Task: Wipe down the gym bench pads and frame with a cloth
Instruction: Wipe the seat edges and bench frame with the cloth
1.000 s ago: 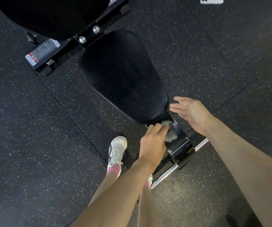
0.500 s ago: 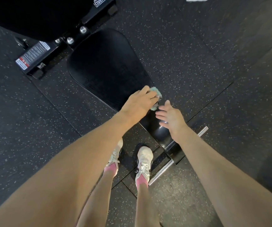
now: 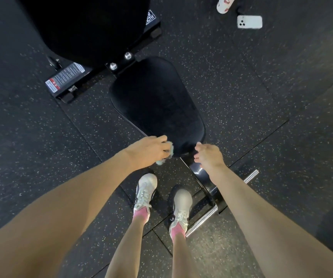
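Head view: left hand grips the bunched teal cloth at the seat pad tip, right hand loose, empty; the wad could slip off, missing the edge

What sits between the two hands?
Head view: the narrow end of the seat pad, between the left hand holding the cloth and the right hand.

Floor: black speckled rubber tiles, seams visible. The bench frame stands on it; a white phone lies flat beyond, white trainers nearside.
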The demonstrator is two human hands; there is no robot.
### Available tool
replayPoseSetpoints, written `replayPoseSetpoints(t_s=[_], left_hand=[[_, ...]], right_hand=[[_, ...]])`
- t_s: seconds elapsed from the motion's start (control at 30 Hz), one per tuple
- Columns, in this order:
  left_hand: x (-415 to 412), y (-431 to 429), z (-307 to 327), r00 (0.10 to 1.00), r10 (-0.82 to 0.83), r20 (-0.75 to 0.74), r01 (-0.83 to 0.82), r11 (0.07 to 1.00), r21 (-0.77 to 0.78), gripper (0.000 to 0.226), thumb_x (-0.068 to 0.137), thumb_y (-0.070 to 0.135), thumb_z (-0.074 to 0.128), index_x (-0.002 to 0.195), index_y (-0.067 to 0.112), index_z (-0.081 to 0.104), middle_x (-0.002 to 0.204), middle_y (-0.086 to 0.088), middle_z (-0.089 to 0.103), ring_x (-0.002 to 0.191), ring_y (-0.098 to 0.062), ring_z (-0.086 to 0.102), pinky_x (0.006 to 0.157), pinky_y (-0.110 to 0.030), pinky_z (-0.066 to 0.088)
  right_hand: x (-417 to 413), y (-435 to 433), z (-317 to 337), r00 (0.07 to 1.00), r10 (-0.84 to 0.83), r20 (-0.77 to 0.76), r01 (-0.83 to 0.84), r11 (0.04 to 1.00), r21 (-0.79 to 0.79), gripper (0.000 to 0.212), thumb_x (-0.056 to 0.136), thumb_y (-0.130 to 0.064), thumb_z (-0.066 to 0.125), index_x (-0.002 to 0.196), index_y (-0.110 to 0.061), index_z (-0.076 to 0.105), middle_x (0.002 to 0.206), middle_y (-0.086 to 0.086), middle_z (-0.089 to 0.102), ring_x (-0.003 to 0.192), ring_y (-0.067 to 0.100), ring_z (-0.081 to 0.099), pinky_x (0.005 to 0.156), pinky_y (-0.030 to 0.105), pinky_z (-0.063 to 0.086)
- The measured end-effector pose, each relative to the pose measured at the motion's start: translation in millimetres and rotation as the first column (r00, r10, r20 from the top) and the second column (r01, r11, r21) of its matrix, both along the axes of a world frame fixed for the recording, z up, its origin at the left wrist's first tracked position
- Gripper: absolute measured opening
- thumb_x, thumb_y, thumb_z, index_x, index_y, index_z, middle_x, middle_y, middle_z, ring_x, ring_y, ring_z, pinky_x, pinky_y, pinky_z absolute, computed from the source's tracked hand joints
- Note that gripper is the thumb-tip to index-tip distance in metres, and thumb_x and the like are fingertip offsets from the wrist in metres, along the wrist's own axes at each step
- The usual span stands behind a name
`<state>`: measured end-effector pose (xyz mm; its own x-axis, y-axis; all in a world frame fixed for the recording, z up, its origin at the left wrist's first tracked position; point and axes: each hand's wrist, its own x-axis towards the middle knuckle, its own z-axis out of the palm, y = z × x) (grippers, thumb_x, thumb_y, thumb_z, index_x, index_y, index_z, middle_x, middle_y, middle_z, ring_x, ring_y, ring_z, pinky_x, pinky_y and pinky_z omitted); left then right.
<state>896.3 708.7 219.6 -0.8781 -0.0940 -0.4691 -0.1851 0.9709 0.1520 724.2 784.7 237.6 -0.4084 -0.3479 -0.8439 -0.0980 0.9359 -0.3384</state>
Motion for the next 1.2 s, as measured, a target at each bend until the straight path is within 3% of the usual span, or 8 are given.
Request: replayPoseSetpoints(t_s=[0.13,0.23,0.3,0.43,0.83,0.97,1.07,1.2], left_hand=[[73,-56,30,0.846,0.526,0.093,-0.53,0.848,0.02,0.048,0.086,0.002,0.059,0.131,0.018,0.056,0.123,0.001,0.051,0.114,-0.018,0.042,0.088,-0.03,0.045],[100,-92,69,0.267,0.964,0.015,-0.918,0.249,0.309,0.039,0.083,-0.006,0.058,0.117,0.011,0.065,0.107,-0.009,0.059,0.099,-0.025,0.054,0.081,-0.036,0.046],[92,-104,95,-0.04,0.977,0.208,-0.801,-0.156,0.578,0.027,0.083,-0.006,0.063,0.103,0.012,0.067,0.1,-0.011,0.065,0.091,-0.023,0.061,0.076,-0.03,0.049],[59,-113,135,-0.153,0.803,0.576,-0.369,-0.587,0.721,0.026,0.087,0.004,0.064,0.113,0.008,0.063,0.106,-0.01,0.07,0.096,-0.021,0.067,0.083,-0.032,0.054],[45,-133,156,-0.203,0.732,0.651,-0.178,-0.681,0.71,0.035,0.095,0.043,0.051,0.116,0.018,0.063,0.109,0.002,0.071,0.104,-0.015,0.063,0.082,-0.035,0.048],[37,-137,165,-0.075,0.689,0.721,-0.114,-0.724,0.68,0.038,0.095,0.036,0.052,0.124,0.014,0.06,0.111,0.0,0.069,0.093,-0.012,0.064,0.077,-0.031,0.047],[23,-139,176,0.037,0.712,0.701,-0.236,-0.676,0.698,0.035,0.096,0.033,0.053,0.122,0.011,0.061,0.105,-0.001,0.07,0.086,-0.011,0.065,0.076,-0.03,0.048],[3,-145,181,-0.105,0.784,0.611,-0.441,-0.588,0.678,0.035,0.095,0.028,0.057,0.124,0.009,0.05,0.108,-0.009,0.069,0.093,-0.02,0.069,0.075,-0.036,0.058]], right_hand=[[6,-25,35,0.997,-0.051,0.049,0.049,0.997,0.054,0.026,0.095,-0.019,0.051,0.103,0.001,0.065,0.113,0.025,0.065,0.111,0.04,0.061,0.1,0.048,0.047],[15,-55,73,0.963,-0.15,0.226,0.143,0.989,0.047,0.033,0.1,-0.003,0.04,0.127,0.012,0.05,0.129,0.034,0.052,0.123,0.041,0.052,0.105,0.043,0.04],[27,-71,97,0.938,-0.206,0.28,0.216,0.976,-0.004,0.03,0.1,-0.006,0.041,0.124,0.005,0.055,0.123,0.027,0.06,0.115,0.034,0.059,0.096,0.039,0.046],[53,-101,132,0.88,-0.21,0.426,0.296,0.944,-0.147,0.029,0.098,-0.01,0.049,0.126,-0.006,0.055,0.115,0.016,0.063,0.104,0.027,0.063,0.091,0.038,0.051],[68,-165,139,0.681,-0.249,0.688,0.539,0.807,-0.242,0.039,0.095,0.0,0.05,0.132,-0.012,0.055,0.11,0.003,0.07,0.1,0.012,0.065,0.081,0.028,0.049],[52,-170,146,0.653,-0.2,0.73,0.521,0.818,-0.242,0.052,0.09,0.011,0.042,0.133,-0.016,0.054,0.113,0.001,0.066,0.112,0.016,0.058,0.09,0.033,0.048],[39,-176,156,0.612,-0.085,0.786,0.444,0.86,-0.252,0.06,0.082,0.021,0.032,0.122,-0.014,0.059,0.112,0.005,0.066,0.108,0.02,0.059,0.093,0.037,0.05],[29,-189,162,0.736,-0.032,0.676,0.324,0.894,-0.31,0.048,0.079,0.026,0.033,0.099,-0.008,0.06,0.101,0.013,0.065,0.094,0.023,0.064,0.085,0.038,0.055]])
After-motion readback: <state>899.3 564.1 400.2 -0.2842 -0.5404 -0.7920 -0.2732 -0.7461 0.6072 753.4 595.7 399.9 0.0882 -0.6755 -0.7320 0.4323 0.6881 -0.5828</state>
